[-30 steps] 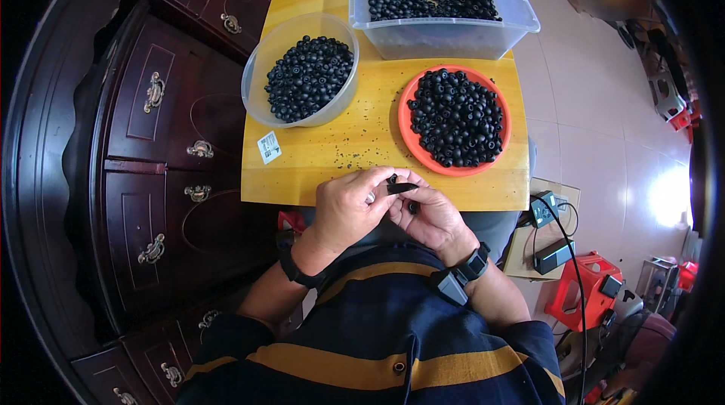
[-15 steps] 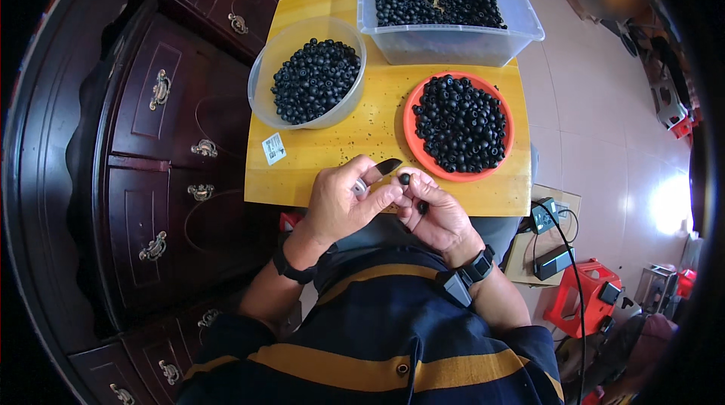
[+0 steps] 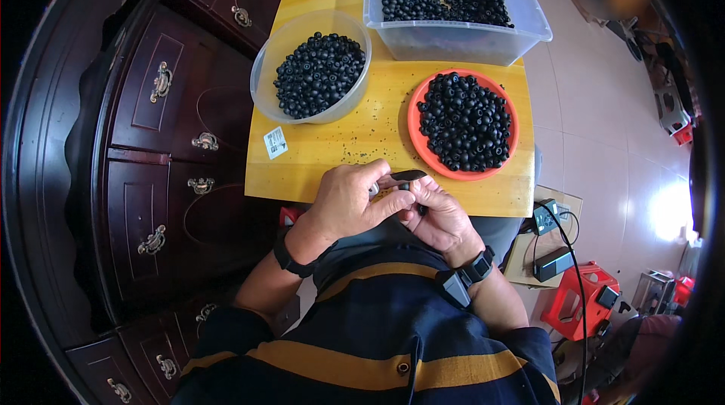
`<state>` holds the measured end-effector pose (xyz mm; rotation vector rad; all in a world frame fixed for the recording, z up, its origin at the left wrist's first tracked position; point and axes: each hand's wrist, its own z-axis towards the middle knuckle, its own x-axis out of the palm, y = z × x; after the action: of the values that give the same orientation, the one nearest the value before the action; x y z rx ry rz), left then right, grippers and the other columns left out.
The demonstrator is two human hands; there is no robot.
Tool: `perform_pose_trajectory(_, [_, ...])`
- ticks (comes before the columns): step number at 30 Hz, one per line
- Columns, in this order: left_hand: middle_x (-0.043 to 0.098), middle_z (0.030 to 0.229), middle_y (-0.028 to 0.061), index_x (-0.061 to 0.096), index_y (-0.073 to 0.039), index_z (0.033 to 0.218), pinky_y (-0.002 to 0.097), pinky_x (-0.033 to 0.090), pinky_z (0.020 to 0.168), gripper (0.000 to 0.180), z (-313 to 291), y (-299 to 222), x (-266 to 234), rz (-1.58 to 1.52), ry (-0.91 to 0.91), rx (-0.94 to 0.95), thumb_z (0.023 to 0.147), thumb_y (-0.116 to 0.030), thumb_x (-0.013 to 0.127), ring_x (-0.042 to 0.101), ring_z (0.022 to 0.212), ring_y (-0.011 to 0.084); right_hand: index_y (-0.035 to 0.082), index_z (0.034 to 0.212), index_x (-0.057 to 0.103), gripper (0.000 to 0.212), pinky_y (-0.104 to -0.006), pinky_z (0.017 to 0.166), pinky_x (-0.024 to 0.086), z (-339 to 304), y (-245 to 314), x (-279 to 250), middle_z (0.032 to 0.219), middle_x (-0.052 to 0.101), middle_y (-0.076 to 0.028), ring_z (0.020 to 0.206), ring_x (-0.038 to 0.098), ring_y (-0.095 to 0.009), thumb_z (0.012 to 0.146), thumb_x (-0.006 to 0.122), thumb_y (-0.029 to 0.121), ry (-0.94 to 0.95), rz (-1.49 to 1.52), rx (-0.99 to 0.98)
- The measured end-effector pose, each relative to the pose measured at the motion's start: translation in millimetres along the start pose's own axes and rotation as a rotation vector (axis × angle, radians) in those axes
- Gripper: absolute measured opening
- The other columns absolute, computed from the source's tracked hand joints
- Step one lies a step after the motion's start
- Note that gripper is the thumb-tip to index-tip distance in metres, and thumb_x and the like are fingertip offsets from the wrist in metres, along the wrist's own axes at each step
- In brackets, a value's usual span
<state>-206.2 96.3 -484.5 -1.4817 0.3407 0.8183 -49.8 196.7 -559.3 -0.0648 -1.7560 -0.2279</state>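
Over the table's near edge, my left hand is closed around a small knife, its dark blade pointing right. Close by, my right hand pinches a small round black piece just under the blade. My left thumb presses toward that piece. Another black piece is tucked among the right fingers, partly hidden. Beyond the right hand sits an orange-red round tray heaped with black, bead-like pieces, many showing a hole.
A clear round tub of black pieces stands on the yellow table, at left. At the back is a clear rectangular bin holding more. Near the tub lies a white label. Dark drawers flank the left; a red stool stands right.
The knife blade has come down and rightward over the black piece in my right fingers. My left hand has shifted slightly right, and the whole view has moved a little.
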Motion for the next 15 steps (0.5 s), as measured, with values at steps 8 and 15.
perform_pose_trajectory(8, [0.067,0.066,0.0131,0.061,-0.003,0.080,0.0401,0.051,0.053,0.049,-2.2,4.9,5.0,0.118,-0.038,0.072,0.088,-0.051,0.072,0.068,0.061,0.0327,0.007,0.113,0.060,0.016,-0.0243,0.069,0.056,0.9,-0.8,-3.7,0.097,0.065,-0.001,0.084,0.065,-0.010,0.099,0.063,0.012,0.000,-0.007,0.038])
perform_pose_trajectory(15, [0.062,0.060,0.0111,0.061,-0.005,0.078,0.0380,0.047,0.050,0.045,-4.2,5.1,9.3,0.127,-0.072,0.066,0.090,-0.046,0.072,0.064,0.054,0.0312,0.005,0.101,0.062,0.005,-0.0283,0.073,0.057,0.5,-2.2,-4.1,0.093,0.067,-0.004,0.084,0.066,-0.015,0.097,0.063,0.008,-0.066,0.032,-0.017])
